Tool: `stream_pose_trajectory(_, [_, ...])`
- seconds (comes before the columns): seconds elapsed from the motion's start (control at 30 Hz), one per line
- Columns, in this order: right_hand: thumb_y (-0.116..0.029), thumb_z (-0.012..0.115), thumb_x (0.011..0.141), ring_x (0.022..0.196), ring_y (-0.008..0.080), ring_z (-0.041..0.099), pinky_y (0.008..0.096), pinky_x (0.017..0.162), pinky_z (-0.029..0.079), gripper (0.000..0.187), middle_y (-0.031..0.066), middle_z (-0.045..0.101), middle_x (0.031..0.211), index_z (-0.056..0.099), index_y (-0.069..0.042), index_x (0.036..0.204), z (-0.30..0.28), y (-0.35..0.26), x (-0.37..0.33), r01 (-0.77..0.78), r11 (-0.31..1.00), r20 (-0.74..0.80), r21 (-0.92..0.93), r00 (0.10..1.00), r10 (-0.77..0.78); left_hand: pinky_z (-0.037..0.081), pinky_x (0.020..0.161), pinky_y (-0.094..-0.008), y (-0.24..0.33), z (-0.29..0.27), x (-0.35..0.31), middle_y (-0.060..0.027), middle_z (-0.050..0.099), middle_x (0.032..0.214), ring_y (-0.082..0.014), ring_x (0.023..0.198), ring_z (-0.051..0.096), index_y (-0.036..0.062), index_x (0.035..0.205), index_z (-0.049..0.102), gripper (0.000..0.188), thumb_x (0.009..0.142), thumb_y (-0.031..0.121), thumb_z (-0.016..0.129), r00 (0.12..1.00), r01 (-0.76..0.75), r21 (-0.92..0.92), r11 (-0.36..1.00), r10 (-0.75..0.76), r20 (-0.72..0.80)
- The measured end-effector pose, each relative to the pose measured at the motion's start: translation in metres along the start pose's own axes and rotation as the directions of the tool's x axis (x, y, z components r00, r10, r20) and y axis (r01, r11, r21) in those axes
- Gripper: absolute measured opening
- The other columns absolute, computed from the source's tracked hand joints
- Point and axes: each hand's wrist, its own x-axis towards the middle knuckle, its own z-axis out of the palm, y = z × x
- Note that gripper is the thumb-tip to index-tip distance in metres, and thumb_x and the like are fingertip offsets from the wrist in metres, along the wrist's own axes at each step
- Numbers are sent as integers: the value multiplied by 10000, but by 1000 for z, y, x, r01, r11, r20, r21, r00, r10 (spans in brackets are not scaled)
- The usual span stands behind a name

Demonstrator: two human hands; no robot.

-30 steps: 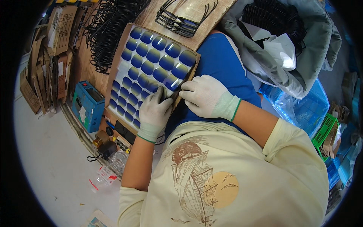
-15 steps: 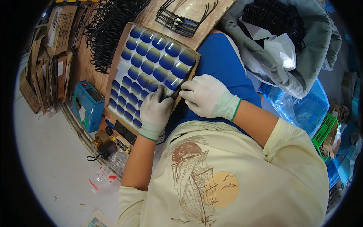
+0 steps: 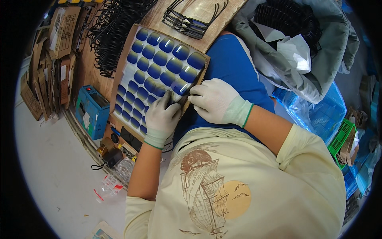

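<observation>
A shallow cardboard tray [image 3: 207,67] holds rows of sunglass lenses [image 3: 160,58], dark blue fading to yellow-green. My left hand [image 3: 160,119], in a white knit glove, lies over the tray's near side. Its index finger and thumb are bent toward each other beside the lenses; the fingertips look greyish, and what is between them is too unclear to name. My right hand [image 3: 215,101], gloved alike, has its fingers curled together against the tray's right edge. The fingertips there are partly hidden.
Black spectacle frames [image 3: 185,24] lie beyond the tray, and a heap of black frames [image 3: 109,36] sits left of it. A blue box [image 3: 92,111] stands at the left, near flattened cartons [image 3: 63,32]. At right are a grey sack [image 3: 334,51] and a green crate [image 3: 341,139].
My left hand has shifted slightly left, and its thumb stands a little further from the index finger. My right hand remains at the tray's edge.
</observation>
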Motion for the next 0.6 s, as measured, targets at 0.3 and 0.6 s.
stream_pose_trajectory(0.3, [-191, 667, 832, 905, 243, 641, 391, 782, 508, 127, 45, 643, 957, 719, -104, 909, 1, 0, 0, 9, 1000, -30, 8, 1000, -9, 571, 753, -381, 5, -9, 8, -179, 677, 1296, -299, 964, 701, 175, 929, 780, 143, 788, 175, 762, 989, -58, 47, 997, 51, 138])
stream_pose_trajectory(0.6, [-196, 662, 832, 907, 242, 639, 391, 774, 505, 116, 43, 636, 943, 709, -105, 888, 1, 0, -1, 6, 1000, -18, 5, 1000, -6, 566, 727, -366, 11, -6, 8, -181, 682, 1287, -285, 974, 699, 185, 886, 789, 111, 781, 215, 775, 992, -10, 105, 994, -4, 127])
